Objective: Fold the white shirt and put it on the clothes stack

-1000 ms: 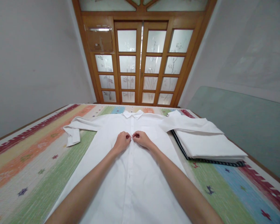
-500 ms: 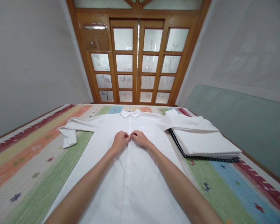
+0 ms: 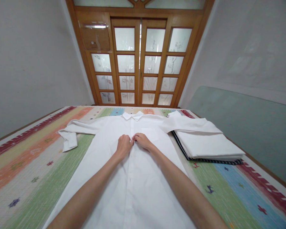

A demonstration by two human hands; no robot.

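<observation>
A white long-sleeved shirt (image 3: 114,178) lies flat, front up, on a striped colourful cloth (image 3: 26,159), collar toward the far edge. My left hand (image 3: 123,145) and my right hand (image 3: 141,141) meet at the button strip near the chest. Both have their fingers curled and pinch the shirt's front placket between them. The fingertips touch each other. The shirt's left sleeve is spread out to the left with its cuff (image 3: 68,142) folded back; its right sleeve lies over a pile to the right.
A stack of folded white cloths (image 3: 209,146) with a dark striped edge sits at the right. Wooden glass-paned doors (image 3: 139,60) stand behind the surface. White walls close in on both sides, with a pale green panel (image 3: 248,127) at right.
Both hands stay at the same spot on the placket, fingers shifting only slightly. The view has drifted a little to the right and upward.
</observation>
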